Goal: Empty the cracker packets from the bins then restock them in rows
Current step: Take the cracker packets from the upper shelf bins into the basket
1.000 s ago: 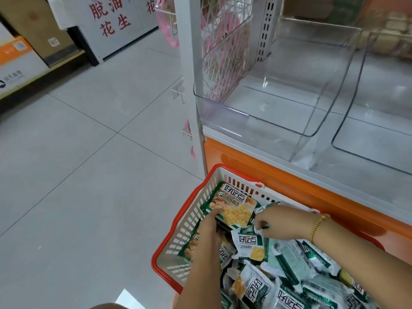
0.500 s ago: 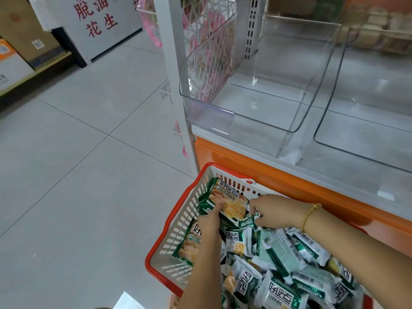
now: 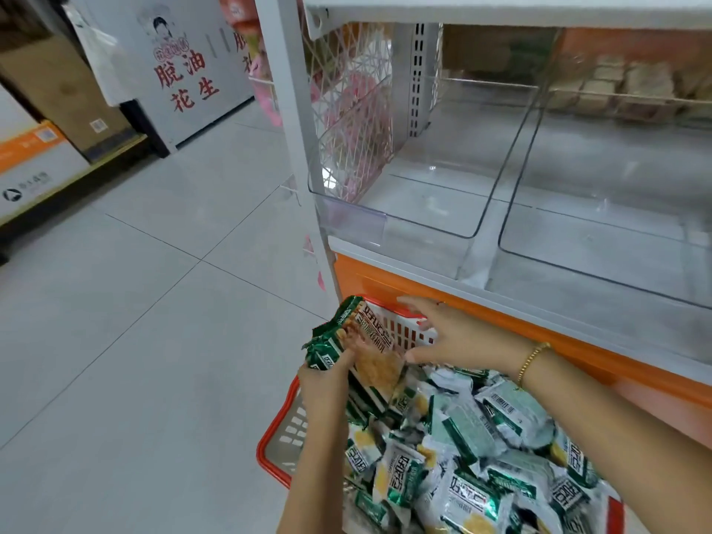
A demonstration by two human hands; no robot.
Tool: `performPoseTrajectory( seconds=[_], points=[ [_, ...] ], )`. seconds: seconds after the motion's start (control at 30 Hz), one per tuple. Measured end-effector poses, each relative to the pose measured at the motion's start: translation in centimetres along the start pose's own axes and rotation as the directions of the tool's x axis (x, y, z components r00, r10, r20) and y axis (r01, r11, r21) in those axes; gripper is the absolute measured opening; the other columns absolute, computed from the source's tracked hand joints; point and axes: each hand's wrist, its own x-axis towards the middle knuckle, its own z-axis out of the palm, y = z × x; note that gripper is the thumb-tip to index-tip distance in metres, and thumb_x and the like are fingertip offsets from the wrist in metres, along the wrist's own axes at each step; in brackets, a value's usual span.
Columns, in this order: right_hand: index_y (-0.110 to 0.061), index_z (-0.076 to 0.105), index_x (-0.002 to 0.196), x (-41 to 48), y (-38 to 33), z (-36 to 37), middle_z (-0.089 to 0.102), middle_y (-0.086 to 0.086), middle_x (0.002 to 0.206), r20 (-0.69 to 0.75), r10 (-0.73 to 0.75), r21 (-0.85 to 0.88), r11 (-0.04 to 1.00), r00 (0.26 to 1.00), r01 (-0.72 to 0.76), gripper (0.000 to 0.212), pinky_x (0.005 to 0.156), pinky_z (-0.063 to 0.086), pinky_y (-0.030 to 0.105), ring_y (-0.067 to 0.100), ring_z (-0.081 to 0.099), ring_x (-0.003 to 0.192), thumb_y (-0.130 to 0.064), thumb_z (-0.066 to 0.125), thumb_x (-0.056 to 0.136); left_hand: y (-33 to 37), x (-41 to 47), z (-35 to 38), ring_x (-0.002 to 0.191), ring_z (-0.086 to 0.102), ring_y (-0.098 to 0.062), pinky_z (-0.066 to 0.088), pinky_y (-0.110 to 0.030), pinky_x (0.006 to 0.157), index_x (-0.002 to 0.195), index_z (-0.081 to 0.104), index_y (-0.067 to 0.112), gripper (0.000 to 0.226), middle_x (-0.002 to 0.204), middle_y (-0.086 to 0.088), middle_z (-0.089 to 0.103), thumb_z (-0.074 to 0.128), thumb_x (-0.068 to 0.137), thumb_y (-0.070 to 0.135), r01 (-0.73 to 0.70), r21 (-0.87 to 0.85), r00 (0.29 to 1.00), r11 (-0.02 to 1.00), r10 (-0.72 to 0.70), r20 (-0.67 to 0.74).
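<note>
several cracker packets (image 3: 356, 339) are gripped in your left hand (image 3: 327, 381) over the basket (image 3: 268, 460); your right hand (image 3: 458, 335), fingers spread, flanks the stack, likely squaring it to enter the empty bin (image 3: 354, 221) as a row

Both forearms reach forward from below. The left grip (image 3: 325, 379) curls round a stack of packets (image 3: 348, 337); the right grip (image 3: 450, 337) is spread just beside it, fingers straight, thumb perhaps touching the stack.
</note>
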Motion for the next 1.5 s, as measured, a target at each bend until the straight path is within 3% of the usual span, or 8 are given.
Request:
performPoseTrajectory(
  seconds=[0.27,0.37,0.43,0.57,0.87,1.07,1.27,1.5],
  points=[
    [-0.015,0.036,0.138,-2.8,-1.8,-3.5,0.05,0.0,0.138,0.291,0.052,0.457,0.87,0.955,-0.187,0.062,0.094,0.048,0.03,0.014,0.06,0.114,-0.039,0.06,0.085,4.7,-3.9,-3.9,0.093,0.066,-0.033,0.054,-0.041,0.077,0.105,0.065,0.006,0.052,0.1,-0.017,0.07,0.071,0.07,0.044,0.161,-0.093,0.866,0.983,-0.096,0.492],
    [-0.009,0.043,0.12,-3.6,-2.0,-4.7,0.06,0.001,0.101,0.353,0.021,0.512,0.832,0.935,-0.212,0.029,0.046,0.046,0.012,-0.002,0.061,0.048,-0.018,0.054,0.095,4.9,-4.7,-3.6,0.102,0.065,-0.034,0.053,-0.047,0.085,0.114,0.063,0.012,0.064,0.11,-0.018,0.069,0.065,0.066,0.054,0.179,-0.112,0.836,0.977,-0.091,0.542],
    [0.001,0.049,0.112,-3.6,-1.5,-4.8,0.055,-0.002,0.071,0.34,0.019,0.555,0.804,0.94,-0.216,0.023,0.036,0.037,0.011,-0.001,0.048,0.038,-0.012,0.055,0.094,4.8,-5.2,-3.2,0.103,0.065,-0.032,0.052,-0.046,0.085,0.117,0.061,0.01,0.065,0.11,-0.016,0.07,0.059,0.068,0.052,0.181,-0.192,0.821,0.964,-0.041,0.57],
    [-0.003,0.055,0.092,-3.5,-0.6,-4.9,0.053,0.003,0.068,0.296,0.048,0.626,0.745,0.954,-0.231,0.028,0.041,0.036,0.014,0.01,0.048,0.052,-0.027,0.069,0.086,4.1,-5.8,-3.0,0.117,0.057,-0.035,0.047,-0.051,0.098,0.132,0.052,0.009,0.067,0.125,-0.016,0.062,0.064,0.078,0.046,0.161,-0.262,0.795,0.952,0.033,0.606],
    [0.006,0.066,0.106,-5.9,1.7,-6.8,0.066,0.024,0.113,0.197,-0.044,0.806,0.575,0.979,-0.136,0.075,0.087,0.056,0.035,0.033,0.062,0.107,-0.032,0.095,0.048,4.3,-6.0,-3.9,0.111,0.059,-0.036,0.055,-0.049,0.078,0.125,0.05,0.001,0.071,0.128,-0.017,0.057,0.081,0.061,0.008,0.182,-0.247,0.713,0.952,0.045,0.699],
    [0.0,0.077,0.088,-7.7,2.4,-9.3,0.072,0.017,0.098,0.0,-0.039,0.918,0.396,0.999,0.015,0.069,0.07,0.06,0.028,0.022,0.071,0.084,-0.03,0.1,0.031,4.5,-5.3,-4.9,0.113,0.055,-0.039,0.041,-0.064,0.097,0.092,0.055,0.001,0.044,0.119,-0.02,0.054,0.078,0.055,0.007,0.237,-0.365,0.746,0.9,0.072,0.662],
    [0.006,0.071,0.1,-8.2,0.4,-8.8,0.063,0.026,0.119,0.075,-0.124,0.896,0.445,0.989,-0.013,0.062,0.071,0.059,0.029,0.033,0.065,0.105,-0.024,0.094,0.05,4.8,-7.2,-3.9,0.106,0.063,-0.035,0.041,-0.058,0.101,0.105,0.057,0.002,0.029,0.121,-0.017,0.061,0.063,0.078,0.009,0.282,-0.43,0.735,0.858,0.095,0.671],
    [0.002,0.06,0.121,-7.1,-1.7,-6.4,0.067,0.015,0.118,0.052,0.003,0.75,0.66,0.999,-0.041,0.06,0.094,0.053,0.036,0.029,0.062,0.114,-0.028,0.074,0.071,5.2,-8.8,-2.8,0.116,0.059,-0.033,0.037,-0.052,0.106,0.135,0.049,0.014,0.067,0.126,-0.016,0.061,0.056,0.077,0.048,0.202,-0.367,0.719,0.908,0.117,0.685]
  ],
)
